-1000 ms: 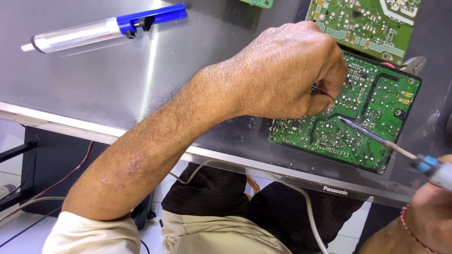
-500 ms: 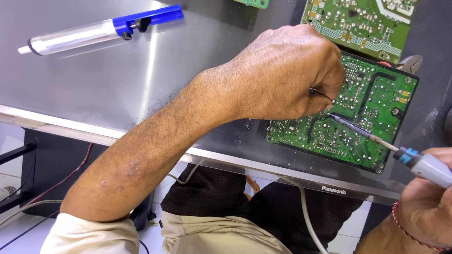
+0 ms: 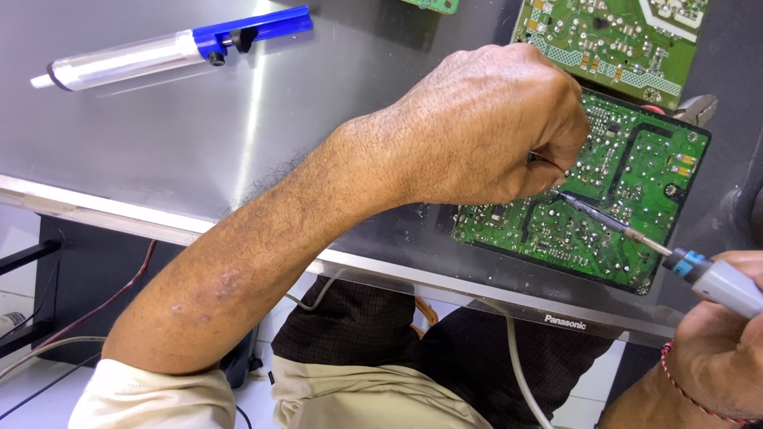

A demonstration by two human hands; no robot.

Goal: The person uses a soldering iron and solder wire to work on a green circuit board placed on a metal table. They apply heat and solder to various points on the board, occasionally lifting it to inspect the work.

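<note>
Near edge, right: the right hand (image 3: pixel 727 342) has come further into view since a sec ago, fingers wrapped tight round the grey handle of the soldering iron (image 3: pixel 636 238) (blue collar just ahead of the grip); the tip has slid left across the board and now sits right under the left hand's knuckles, so the iron looks to be on a joint rather than just approaching it; a faint haze hangs near the board edge, poss. smoke, can't be sure

Mid: the left hand (image 3: pixel 485 127) is curled into a loose fist over the green circuit board (image 3: pixel 636 191), thumb and forefinger pressed together on something thin at the tip, prob. solder wire, too small to tell; it has barely moved

The board lies solder-side up on the metal tabletop (image 3: pixel 238 135), right of centre, dark tracks and many silver joints showing; a second green board (image 3: pixel 612 40) lies beyond it

Far left: a desoldering pump (image 3: pixel 171 48), clear barrel, blue plunger end, well apart from both hands
</note>
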